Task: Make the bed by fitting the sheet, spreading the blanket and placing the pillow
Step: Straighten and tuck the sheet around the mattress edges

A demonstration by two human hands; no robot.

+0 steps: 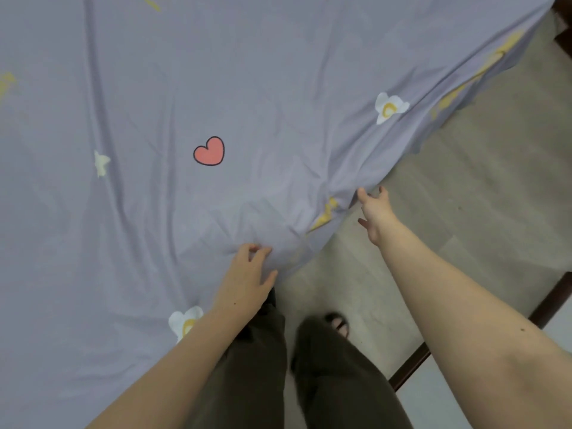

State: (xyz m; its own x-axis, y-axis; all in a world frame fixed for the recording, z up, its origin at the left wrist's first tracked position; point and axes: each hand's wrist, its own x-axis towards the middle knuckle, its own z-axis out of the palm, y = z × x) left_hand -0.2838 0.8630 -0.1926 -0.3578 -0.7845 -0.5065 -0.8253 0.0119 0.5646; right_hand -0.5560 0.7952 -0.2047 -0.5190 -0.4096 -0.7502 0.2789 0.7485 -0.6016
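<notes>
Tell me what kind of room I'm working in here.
Most likely a bedroom: a lilac printed sheet covers a bed and hangs over its edge, where both hands work. Grey floor runs alongside, with dark wooden furniture.
</notes>
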